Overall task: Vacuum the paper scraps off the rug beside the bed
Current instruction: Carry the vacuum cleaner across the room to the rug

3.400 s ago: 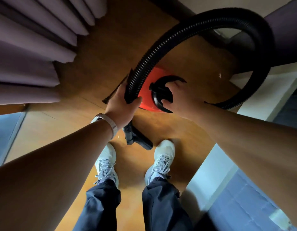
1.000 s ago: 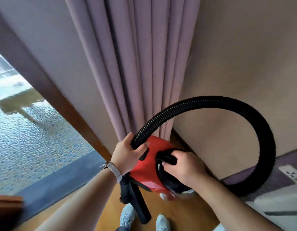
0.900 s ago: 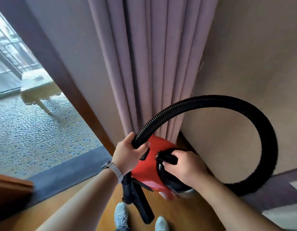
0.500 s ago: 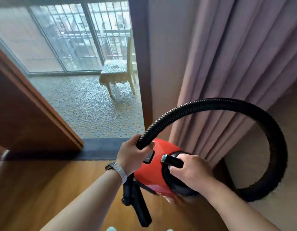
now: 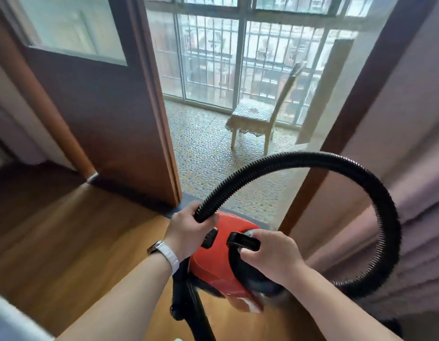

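Item: red vacuum [image 5: 220,262], held above the wood floor [image 5: 65,242] by the balcony doorway, right hand [image 5: 270,257] gripping its handle [image 5: 243,241], left hand [image 5: 188,232] gripping the hose [image 5: 312,159]; step, apparently: transport; rug and scraps unseen, so next: carry there, set down.

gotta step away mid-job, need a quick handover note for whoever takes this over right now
Left hand: grips the black hose near its end.
Right hand: holds the carry handle of the red vacuum.
Where: the vacuum appears lifted above the wood floor, facing the open balcony doorway.
Done: vacuum in hand.
Left: no rug or paper scraps in view; find the rug, then vacuum the scraps.
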The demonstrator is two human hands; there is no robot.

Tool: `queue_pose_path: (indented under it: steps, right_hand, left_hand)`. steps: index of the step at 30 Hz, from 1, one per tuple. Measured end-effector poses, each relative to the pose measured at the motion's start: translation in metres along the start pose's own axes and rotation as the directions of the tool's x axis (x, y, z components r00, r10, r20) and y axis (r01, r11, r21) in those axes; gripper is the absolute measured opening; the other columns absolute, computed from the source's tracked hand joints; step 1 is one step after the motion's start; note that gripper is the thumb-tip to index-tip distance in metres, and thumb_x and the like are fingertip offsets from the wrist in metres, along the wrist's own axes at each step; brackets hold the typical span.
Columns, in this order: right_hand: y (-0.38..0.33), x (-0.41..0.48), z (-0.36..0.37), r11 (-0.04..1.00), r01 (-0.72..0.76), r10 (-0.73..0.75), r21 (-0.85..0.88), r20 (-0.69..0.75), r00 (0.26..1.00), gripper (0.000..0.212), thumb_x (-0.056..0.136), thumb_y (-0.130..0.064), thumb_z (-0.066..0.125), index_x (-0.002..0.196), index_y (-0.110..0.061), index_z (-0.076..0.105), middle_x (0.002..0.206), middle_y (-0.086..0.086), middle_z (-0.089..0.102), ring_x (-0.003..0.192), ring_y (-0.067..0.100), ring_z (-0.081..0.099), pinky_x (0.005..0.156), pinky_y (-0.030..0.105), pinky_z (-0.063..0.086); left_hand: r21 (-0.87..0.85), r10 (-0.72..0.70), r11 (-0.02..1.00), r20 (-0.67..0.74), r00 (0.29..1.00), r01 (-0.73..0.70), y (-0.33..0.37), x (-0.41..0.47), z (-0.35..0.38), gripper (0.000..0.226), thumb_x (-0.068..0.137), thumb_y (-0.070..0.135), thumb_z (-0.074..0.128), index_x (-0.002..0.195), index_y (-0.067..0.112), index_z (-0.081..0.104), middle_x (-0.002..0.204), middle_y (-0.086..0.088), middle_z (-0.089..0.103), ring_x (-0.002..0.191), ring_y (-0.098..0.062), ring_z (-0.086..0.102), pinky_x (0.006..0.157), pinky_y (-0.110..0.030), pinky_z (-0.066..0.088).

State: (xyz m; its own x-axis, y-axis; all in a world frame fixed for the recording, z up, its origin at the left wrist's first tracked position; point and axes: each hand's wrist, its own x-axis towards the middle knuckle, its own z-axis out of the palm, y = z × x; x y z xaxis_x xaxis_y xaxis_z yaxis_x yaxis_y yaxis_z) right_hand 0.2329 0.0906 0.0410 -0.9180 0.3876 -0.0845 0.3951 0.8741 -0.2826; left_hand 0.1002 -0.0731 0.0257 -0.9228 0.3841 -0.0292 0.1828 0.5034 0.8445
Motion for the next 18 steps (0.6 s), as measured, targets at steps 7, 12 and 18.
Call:
queue_pose_path:
  steps: [7,12,18]
  right_hand:
    - [-0.108,0.057,0.025,0.993,0.106,-0.11,0.054,0.07,0.991,0.036,0.077,-0.059,0.053,0.092,-0.029,0.066,0.078,-0.008,0.066,0.079,0.016,0.062,0.064,0.029,0.045]
    - [-0.169,0.094,0.035,0.982,0.168,-0.176,0.08,0.109,0.978,0.037,0.074,-0.059,0.055,0.091,-0.029,0.068,0.077,-0.007,0.068,0.075,0.015,0.064,0.058,0.026,0.044]
    - [-0.225,0.139,0.043,0.962,0.263,-0.272,0.078,0.156,0.95,0.037,0.073,-0.06,0.055,0.092,-0.03,0.066,0.076,-0.006,0.068,0.072,0.015,0.064,0.058,0.027,0.046]
  left_hand:
    - [-0.017,-0.018,1.0,-0.121,0.992,0.016,-0.06,0.033,-0.101,0.022,0.082,0.043,0.072,0.074,0.027,0.059,0.057,0.015,0.059,0.058,-0.005,0.054,0.054,-0.018,0.043]
    - [-0.034,-0.051,0.998,-0.221,0.974,0.044,-0.096,0.046,-0.157,0.021,0.083,0.039,0.074,0.077,0.022,0.063,0.062,0.019,0.062,0.064,-0.003,0.058,0.055,-0.011,0.042]
    - [-0.063,-0.097,0.995,-0.308,0.946,0.081,-0.124,0.07,-0.202,0.02,0.083,0.035,0.076,0.076,0.022,0.064,0.06,0.022,0.063,0.063,0.002,0.059,0.057,-0.009,0.042]
